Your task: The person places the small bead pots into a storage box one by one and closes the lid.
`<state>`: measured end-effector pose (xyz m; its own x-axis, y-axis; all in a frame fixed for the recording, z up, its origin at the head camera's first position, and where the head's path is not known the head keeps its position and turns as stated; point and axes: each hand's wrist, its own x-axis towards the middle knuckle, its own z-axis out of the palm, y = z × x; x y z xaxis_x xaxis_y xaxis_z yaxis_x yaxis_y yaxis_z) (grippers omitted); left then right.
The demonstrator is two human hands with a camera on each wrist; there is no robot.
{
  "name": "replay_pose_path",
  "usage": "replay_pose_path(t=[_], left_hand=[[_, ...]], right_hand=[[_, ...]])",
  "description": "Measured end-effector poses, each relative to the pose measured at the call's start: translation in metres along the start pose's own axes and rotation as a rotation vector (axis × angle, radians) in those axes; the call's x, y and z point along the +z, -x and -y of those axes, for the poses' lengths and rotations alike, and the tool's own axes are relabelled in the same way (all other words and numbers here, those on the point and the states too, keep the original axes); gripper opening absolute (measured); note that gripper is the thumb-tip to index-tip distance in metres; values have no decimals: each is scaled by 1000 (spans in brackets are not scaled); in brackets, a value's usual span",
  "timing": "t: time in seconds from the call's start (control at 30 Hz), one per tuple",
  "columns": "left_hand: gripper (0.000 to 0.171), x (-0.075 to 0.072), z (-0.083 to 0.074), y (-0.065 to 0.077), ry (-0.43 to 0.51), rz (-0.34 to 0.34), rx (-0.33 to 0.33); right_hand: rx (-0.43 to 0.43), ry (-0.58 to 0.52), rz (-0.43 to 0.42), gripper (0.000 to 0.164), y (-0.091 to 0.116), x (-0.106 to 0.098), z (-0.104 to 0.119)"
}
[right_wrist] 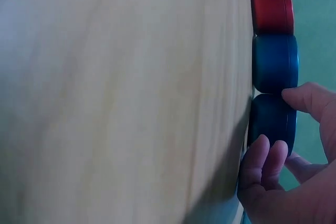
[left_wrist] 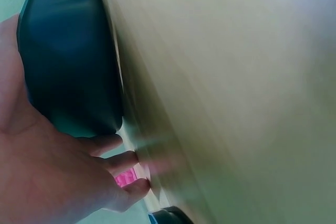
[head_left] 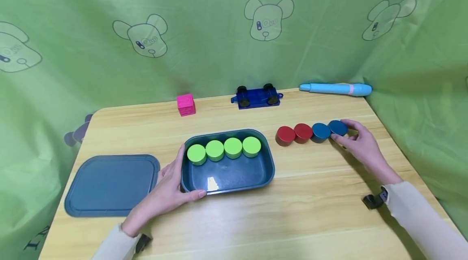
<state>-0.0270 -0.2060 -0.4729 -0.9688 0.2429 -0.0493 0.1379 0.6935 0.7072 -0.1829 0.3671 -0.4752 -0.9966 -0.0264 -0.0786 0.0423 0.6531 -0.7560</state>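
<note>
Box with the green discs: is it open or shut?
Open: nothing covers the box, four green discs show inside, and what looks like its lid lies beside it.

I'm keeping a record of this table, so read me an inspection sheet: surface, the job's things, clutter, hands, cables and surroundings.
Surface: wooden table, a dark lid lying flat at its left.
Job's things: open tray holding four green discs in a row; two red discs and two blue discs lined up outside, to its right.
Clutter: pink cube, blue toy wagon and light-blue pen along the back edge.
Hands: left hand holds the tray's left end; right hand grips the rightmost blue disc.
Cables: nothing seen.
Surroundings: green curtain printed with animal faces.
</note>
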Motion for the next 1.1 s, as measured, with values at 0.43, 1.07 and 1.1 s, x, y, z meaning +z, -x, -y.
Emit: replay_pose_path(t=[0.43, 1.07, 1.1], left_hand=[[140, 0, 1, 0, 2, -3, 3], [139, 1, -1, 0, 8, -6, 7], [139, 2, -1, 0, 6, -7, 8]], right_hand=[[33, -2, -69, 78, 5, -4, -1], [-42, -78, -240, 69, 32, 8, 32], [-51, -81, -240, 68, 34, 10, 35]])
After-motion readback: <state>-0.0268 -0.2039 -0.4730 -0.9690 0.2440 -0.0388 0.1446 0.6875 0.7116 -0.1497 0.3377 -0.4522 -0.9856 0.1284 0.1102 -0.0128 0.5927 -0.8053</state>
